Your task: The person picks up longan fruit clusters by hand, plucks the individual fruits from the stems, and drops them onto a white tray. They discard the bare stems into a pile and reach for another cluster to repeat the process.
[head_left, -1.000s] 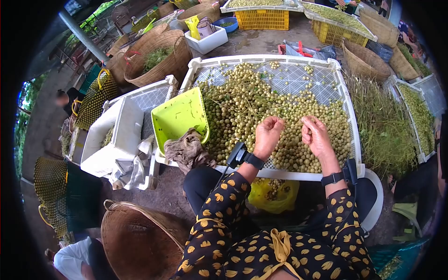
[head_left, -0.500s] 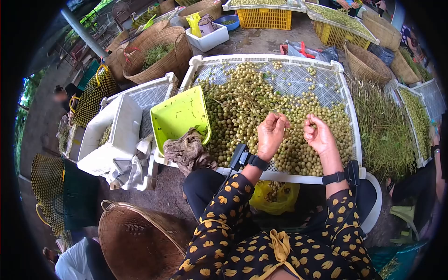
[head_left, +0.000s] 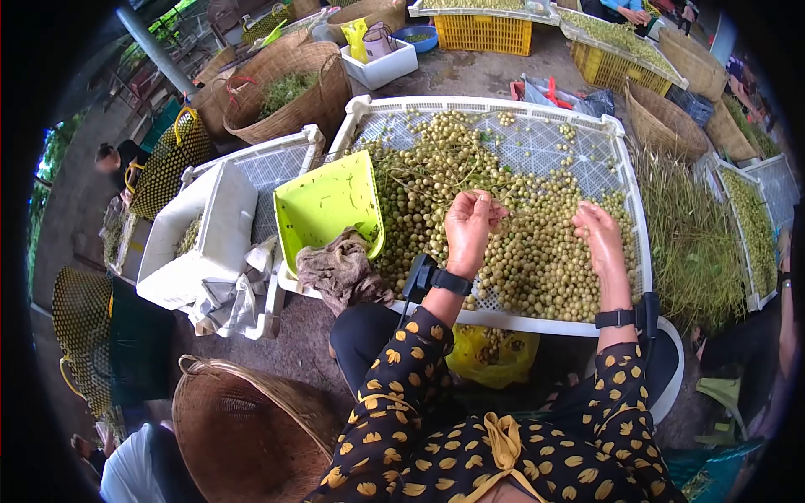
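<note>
A white slatted tray (head_left: pixel 631 168) in front of me bears many small round yellow-green fruits (head_left: pixel 537 268), with thin stems (head_left: pixel 436 172) among them on the left half. My left hand (head_left: pixel 471 235) is over the middle of the pile, thumb and fingers pinched together; what they hold, if anything, is too small to name. To its right, my right hand (head_left: pixel 602 239) hovers above the fruits with its fingers bent and drawn together, their tips pointing left. A lime-green scoop-like bin (head_left: pixel 323 197) and a crumpled brown cloth (head_left: pixel 340 270) lie at the tray's left side.
A white foam box (head_left: pixel 231 205) stands left, and a wicker basket (head_left: pixel 243 419) sits below it on the floor. Cut stalks (head_left: pixel 688 243) are heaped at the right. Under the tray is a yellow bag (head_left: pixel 495 356). Another person's hand (head_left: pixel 635 15) shows at the back.
My hands have moved apart: the right one went to the right and its fingers now point left and down. The left hand shifted slightly left and up, still pinched.
</note>
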Action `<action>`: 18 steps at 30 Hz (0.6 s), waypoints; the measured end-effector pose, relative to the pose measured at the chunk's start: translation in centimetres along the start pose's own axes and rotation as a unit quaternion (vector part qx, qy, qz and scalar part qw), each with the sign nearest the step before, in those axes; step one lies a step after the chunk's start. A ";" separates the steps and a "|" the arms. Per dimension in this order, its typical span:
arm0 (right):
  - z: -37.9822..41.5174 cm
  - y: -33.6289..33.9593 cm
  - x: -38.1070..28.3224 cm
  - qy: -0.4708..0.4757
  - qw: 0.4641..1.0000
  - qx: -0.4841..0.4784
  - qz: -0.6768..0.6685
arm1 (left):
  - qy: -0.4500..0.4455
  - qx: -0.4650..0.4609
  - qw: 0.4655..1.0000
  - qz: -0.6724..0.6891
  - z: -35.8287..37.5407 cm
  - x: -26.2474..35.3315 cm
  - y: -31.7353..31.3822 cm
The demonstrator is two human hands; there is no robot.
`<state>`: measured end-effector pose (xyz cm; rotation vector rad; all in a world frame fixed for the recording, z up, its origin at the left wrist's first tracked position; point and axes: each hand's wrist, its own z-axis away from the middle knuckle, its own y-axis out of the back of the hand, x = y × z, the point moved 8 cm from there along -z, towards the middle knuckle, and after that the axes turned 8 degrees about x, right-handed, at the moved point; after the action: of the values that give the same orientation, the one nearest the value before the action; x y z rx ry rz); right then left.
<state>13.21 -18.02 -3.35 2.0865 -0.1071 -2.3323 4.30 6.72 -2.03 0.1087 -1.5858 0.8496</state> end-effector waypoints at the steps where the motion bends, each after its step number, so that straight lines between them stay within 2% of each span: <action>1: 1.2 -0.3 -2.0 0.060 0.985 0.009 0.160 | 0.005 -0.008 1.000 0.009 0.1 0.0 -0.2; 2: 1.7 -1.1 -3.0 0.139 0.962 -0.007 0.234 | 0.010 -0.016 1.000 0.018 0.2 -0.1 -0.4; 4: 3.7 -3.0 -5.3 0.290 0.880 -0.036 0.374 | 0.005 -0.025 1.000 0.009 0.6 0.0 -0.9; 5: 4.0 -3.7 -4.6 0.210 0.927 -0.116 0.289 | 0.002 -0.032 0.999 0.006 0.7 -0.1 -1.1; 6: 4.8 -4.8 -4.7 0.187 0.932 -0.176 0.257 | 0.000 -0.039 0.999 0.004 0.8 -0.1 -1.5; 8: 5.8 -6.3 -4.3 0.187 0.931 -0.231 0.211 | 0.010 -0.044 0.999 0.011 1.1 -0.3 -1.8; 9: 6.2 -6.8 -4.2 0.177 0.919 -0.236 0.262 | 0.012 -0.044 0.999 0.001 1.2 -0.3 -1.7; 10: 6.1 -7.3 -3.2 0.183 0.927 -0.244 0.220 | 0.014 -0.048 0.999 -0.007 1.2 -0.3 -1.8; 12: 5.6 -7.6 -1.4 0.160 0.923 -0.273 0.221 | 0.000 -0.047 0.999 0.003 1.1 -0.2 -1.6; 15: 5.7 -7.3 -1.9 0.161 0.932 -0.237 0.222 | -0.010 -0.023 1.000 -0.016 0.7 -0.3 -1.1; 18: 5.0 -6.3 -2.0 0.112 0.963 -0.193 0.152 | 0.001 -0.013 1.000 -0.004 0.7 -0.9 -1.3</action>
<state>8.73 -11.40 -1.23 1.9559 0.0263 -1.7649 4.62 5.06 -2.20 0.0958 -1.5930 0.8226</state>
